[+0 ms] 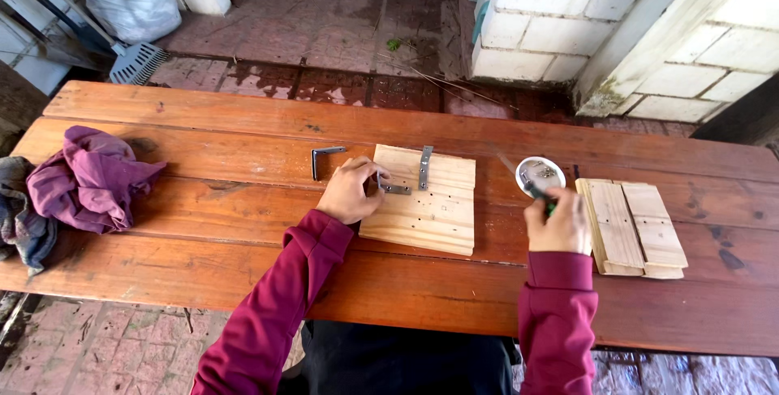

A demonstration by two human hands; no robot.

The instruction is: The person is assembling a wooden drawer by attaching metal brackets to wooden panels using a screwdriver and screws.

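Note:
A pale wooden panel (pixel 434 204) of joined slats lies on the reddish wooden table (pixel 243 143). My left hand (pixel 349 192) rests at its left edge, fingers pinching a small metal bracket (pixel 396 189) on the panel. A straight metal plate (pixel 424 167) lies on the panel's upper part. My right hand (pixel 556 223) is closed around a screwdriver (pixel 523 182) with a green handle, its shaft slanting up to the left beside a small white dish (pixel 541 172) holding small metal pieces.
An L-shaped metal bracket (pixel 324 158) lies left of the panel. A second slatted wooden panel (pixel 637 228) sits at the right. A purple cloth (pixel 89 177) and a grey one (pixel 20 216) lie at the table's left end. A brick floor and white block walls are beyond.

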